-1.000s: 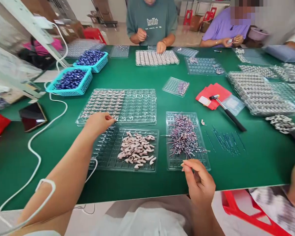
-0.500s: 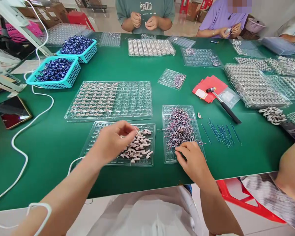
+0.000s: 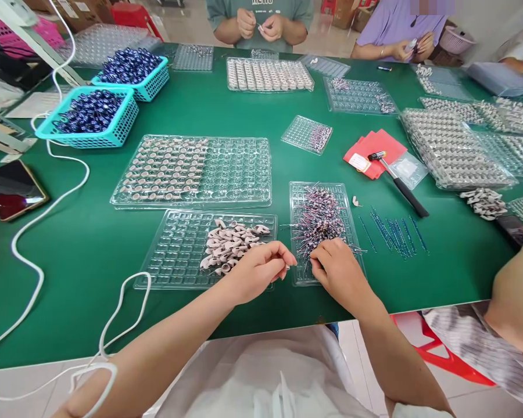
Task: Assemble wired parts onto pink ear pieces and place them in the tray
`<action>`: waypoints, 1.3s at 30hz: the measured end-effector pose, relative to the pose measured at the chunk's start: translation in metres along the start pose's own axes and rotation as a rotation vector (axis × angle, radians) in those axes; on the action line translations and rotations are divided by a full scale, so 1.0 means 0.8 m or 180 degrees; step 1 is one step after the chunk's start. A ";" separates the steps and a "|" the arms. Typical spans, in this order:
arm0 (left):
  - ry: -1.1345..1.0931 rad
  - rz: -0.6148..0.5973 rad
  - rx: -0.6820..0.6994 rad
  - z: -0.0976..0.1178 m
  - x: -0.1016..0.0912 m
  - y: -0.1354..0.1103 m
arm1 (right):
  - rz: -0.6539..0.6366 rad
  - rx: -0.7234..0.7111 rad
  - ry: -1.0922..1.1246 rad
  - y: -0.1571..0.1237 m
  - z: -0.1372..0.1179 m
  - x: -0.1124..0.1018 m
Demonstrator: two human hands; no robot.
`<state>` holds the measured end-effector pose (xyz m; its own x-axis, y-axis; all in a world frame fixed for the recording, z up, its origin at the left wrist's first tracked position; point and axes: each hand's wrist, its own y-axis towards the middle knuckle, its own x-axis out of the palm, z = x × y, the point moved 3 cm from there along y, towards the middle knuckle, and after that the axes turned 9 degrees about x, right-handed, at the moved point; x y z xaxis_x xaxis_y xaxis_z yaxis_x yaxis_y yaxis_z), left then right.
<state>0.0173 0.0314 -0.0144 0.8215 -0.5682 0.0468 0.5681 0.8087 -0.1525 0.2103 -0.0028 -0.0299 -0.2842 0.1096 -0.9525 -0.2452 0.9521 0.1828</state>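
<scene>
My left hand [image 3: 258,270] is curled, fingertips pinched together over the right edge of a clear tray [image 3: 174,255] that holds a heap of small pinkish parts [image 3: 229,245]; what it pinches is too small to name. My right hand [image 3: 337,271] rests fingers-down on the near end of another clear tray [image 3: 300,273], pinching into a pile of thin purple-pink wired parts [image 3: 318,217]. The two hands almost meet. Behind them lies a large blister tray [image 3: 244,174], its left half filled with rows of pinkish parts.
Two teal baskets [image 3: 113,130] of blue pieces stand far left beside a phone [image 3: 11,188] and a white cable [image 3: 39,273]. A small hammer [image 3: 396,183], red paper [image 3: 375,152] and thin blue pins [image 3: 392,227] lie right. Other people work across the table and at my right.
My left hand came back from the large blister tray, passed over the pinkish heap and now sits beside my right hand. My right hand moved forward onto the wired parts.
</scene>
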 end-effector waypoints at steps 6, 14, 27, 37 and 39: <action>-0.0090 -0.0007 0.0036 -0.008 -0.005 -0.001 | 0.0081 0.0048 0.0278 -0.010 -0.007 -0.014; -0.0267 -0.0066 0.0112 -0.013 -0.002 -0.006 | 0.0292 0.0411 0.1208 -0.026 -0.016 -0.023; 0.1427 -0.0046 0.0816 0.019 -0.005 -0.017 | 0.0655 0.0577 0.2014 -0.025 -0.055 -0.013; 0.1595 0.0025 0.1136 0.011 -0.002 -0.015 | 0.0730 0.0601 0.2107 -0.027 -0.054 -0.010; 0.1437 0.0135 0.0970 0.012 -0.002 -0.014 | 0.0912 0.0474 0.2020 -0.029 -0.055 -0.008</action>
<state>0.0104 0.0249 -0.0037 0.7795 -0.4886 -0.3919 0.5784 0.8017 0.1510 0.1768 -0.0381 -0.0173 -0.8146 0.2171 -0.5379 0.0363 0.9446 0.3263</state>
